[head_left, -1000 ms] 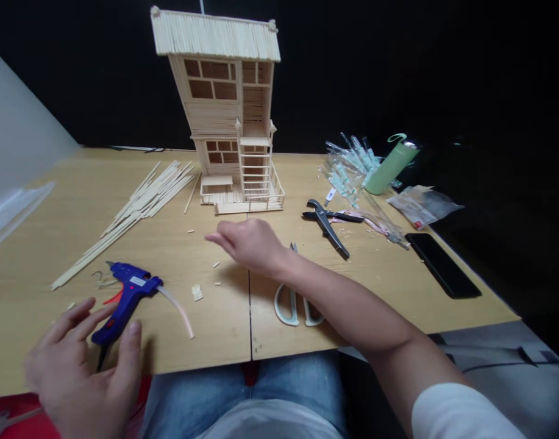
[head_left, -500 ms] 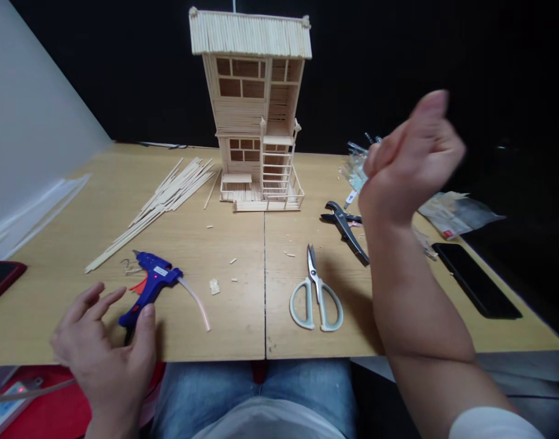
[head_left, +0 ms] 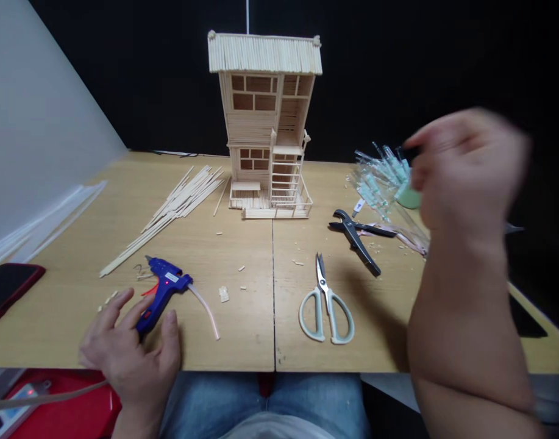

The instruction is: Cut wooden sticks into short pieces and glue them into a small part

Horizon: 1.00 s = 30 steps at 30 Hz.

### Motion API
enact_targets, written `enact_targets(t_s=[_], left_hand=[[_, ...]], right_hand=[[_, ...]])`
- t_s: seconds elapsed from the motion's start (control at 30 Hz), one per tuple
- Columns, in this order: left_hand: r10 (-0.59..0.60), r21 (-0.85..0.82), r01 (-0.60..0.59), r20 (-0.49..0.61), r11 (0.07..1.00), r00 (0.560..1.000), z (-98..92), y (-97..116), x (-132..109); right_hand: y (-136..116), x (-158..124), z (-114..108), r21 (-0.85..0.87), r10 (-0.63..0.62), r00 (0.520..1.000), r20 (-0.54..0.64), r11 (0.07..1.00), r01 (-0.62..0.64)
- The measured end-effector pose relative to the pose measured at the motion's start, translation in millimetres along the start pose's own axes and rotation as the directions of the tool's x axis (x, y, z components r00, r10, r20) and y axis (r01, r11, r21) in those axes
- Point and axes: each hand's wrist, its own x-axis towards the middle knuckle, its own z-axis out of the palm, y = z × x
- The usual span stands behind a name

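My left hand rests at the near table edge, fingers spread and open, touching the handle of a blue glue gun that lies on the wooden table with a glue stick trailing from it. Raised at the right, well above the table, is my right hand, smeared by motion, so its fingers cannot be read. It hangs in front of a pile of clear plastic-wrapped items. A tall model house of wooden sticks stands at the table's back centre.
White-handled scissors lie right of centre, black pliers behind them. A bundle of long wooden sticks lies left of the house. A dark phone in a red case sits at far left, a red box below the edge.
My right hand lifted from the table's middle and swung up to the right, becoming blurred. The view shifted left. My left hand stayed by the glue gun.
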Motion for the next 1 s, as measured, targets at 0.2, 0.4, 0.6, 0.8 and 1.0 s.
enact_targets(t_s=[0.2, 0.4, 0.6, 0.8, 1.0], left_hand=[[-0.013, -0.066, 0.017, 0.053, 0.998, 0.999, 1.3, -4, 5], [-0.041, -0.124, 0.046, 0.042, 0.991, 0.998, 4.5, -9, -1], [-0.049, -0.124, 0.051, 0.019, 0.991, 0.999, 2.2, -2, -1], [-0.047, -0.129, 0.049, 0.020, 0.991, 0.999, 3.1, -2, 0], [-0.014, -0.115, 0.018, 0.036, 0.993, 0.999, 8.8, -12, -3]], right_hand=[[51, -16, 49, -0.617, 0.477, 0.853, 0.212, 0.742, -0.261], [78, -28, 55, -0.617, 0.506, 0.850, 0.148, 0.719, -0.320], [88, -29, 31, -0.597, 0.554, 0.831, -0.043, 0.653, -0.466], [102, -35, 24, -0.646, 0.620, 0.771, -0.146, 0.530, -0.549], [87, -13, 54, -0.673, 0.444, 0.890, -0.106, 0.627, -0.393]])
